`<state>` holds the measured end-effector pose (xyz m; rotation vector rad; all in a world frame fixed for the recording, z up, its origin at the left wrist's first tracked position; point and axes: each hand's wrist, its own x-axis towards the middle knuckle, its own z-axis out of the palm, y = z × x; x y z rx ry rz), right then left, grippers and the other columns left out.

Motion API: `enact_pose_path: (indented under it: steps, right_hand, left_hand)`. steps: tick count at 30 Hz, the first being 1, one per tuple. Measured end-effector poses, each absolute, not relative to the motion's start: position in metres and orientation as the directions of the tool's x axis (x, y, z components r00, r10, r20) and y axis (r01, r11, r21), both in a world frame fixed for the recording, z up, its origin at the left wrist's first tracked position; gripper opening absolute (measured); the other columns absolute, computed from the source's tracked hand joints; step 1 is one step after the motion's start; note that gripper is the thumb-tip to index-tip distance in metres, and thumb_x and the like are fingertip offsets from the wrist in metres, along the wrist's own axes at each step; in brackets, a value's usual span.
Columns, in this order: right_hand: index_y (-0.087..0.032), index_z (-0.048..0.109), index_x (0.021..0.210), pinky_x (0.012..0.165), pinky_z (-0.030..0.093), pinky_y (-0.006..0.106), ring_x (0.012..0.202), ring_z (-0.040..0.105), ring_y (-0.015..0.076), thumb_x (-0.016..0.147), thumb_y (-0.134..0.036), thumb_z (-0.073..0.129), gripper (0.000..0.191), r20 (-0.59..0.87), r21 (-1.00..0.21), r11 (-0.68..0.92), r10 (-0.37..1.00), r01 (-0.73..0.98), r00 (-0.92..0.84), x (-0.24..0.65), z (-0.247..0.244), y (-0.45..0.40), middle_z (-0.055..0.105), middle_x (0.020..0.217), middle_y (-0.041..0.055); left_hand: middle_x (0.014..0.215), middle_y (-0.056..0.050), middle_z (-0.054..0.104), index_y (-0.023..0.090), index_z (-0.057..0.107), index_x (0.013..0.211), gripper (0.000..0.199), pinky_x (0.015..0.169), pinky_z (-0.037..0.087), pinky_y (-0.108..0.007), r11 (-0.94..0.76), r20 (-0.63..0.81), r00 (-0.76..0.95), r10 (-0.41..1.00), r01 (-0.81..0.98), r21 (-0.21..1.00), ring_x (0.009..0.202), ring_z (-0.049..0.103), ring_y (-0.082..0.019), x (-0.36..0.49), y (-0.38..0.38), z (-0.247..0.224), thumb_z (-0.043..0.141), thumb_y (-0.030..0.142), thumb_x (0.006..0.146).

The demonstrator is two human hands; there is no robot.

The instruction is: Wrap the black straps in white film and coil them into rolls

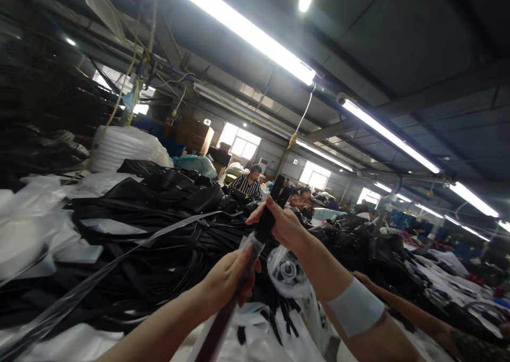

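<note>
A long black strap [266, 225] runs upward between my hands, doubled over at its top, its lower length reaching the bottom of the view. My left hand [235, 271] is closed around it lower down, where clear plastic film [255, 240] wraps it. Higher up, my right hand [285, 224] pinches the black strap between thumb and fingers. Just below my right hand is a plastic-wrapped roll [289, 269]. A heap of black straps [159, 255] spreads behind and to the left of my left hand.
Black bags [179, 189] are piled behind the straps. Clear plastic bags [35, 218] lie at the left. Another person's arm [402, 306] reaches in from the right. Across the pile sits a person in a striped top [247, 184]. A cord [306, 112] hangs overhead.
</note>
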<state>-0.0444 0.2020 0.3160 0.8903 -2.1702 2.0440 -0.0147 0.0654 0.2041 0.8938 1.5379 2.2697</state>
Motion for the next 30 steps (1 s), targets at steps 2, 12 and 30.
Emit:
enact_pose_path:
  steps: [2,12,30]
  right_hand:
    - [-0.014,0.070,0.071,0.076,0.051,0.031,0.077,0.068,0.0191,0.085,-0.065,0.056,0.054,0.391,-0.906,-0.005,-0.394,-0.424,-0.831,-0.040,0.312,0.198,0.074,0.081,0.0093]
    - [-0.023,0.051,0.127,0.060,0.054,0.030,0.064,0.069,0.0184,0.081,-0.050,0.068,0.056,0.549,-0.836,-0.108,-0.163,-0.539,-0.819,-0.044,0.338,0.212,0.074,0.077,0.0011]
    - [-0.017,0.069,0.098,0.062,0.051,0.025,0.073,0.065,0.0160,0.073,-0.061,0.071,0.050,0.334,-0.901,0.135,-0.389,-0.412,-0.858,-0.028,0.293,0.203,0.071,0.085,0.0050]
  left_hand:
    - [0.042,0.004,0.047,0.016,0.056,0.077,0.068,0.034,0.035,-0.019,-0.419,0.365,-0.771,0.521,0.142,0.897,0.033,0.041,-0.009,-0.014,0.063,0.218,0.051,0.083,0.072]
    - [0.039,0.006,0.045,0.016,0.055,0.075,0.065,0.038,0.038,-0.019,-0.399,0.347,-0.740,0.576,0.116,0.910,0.031,0.040,-0.008,-0.015,0.060,0.211,0.047,0.081,0.077]
    - [0.039,0.006,0.044,0.017,0.054,0.075,0.063,0.036,0.034,-0.019,-0.445,0.353,-0.841,0.410,0.153,0.882,0.032,0.039,-0.008,-0.015,0.042,0.205,0.049,0.079,0.077]
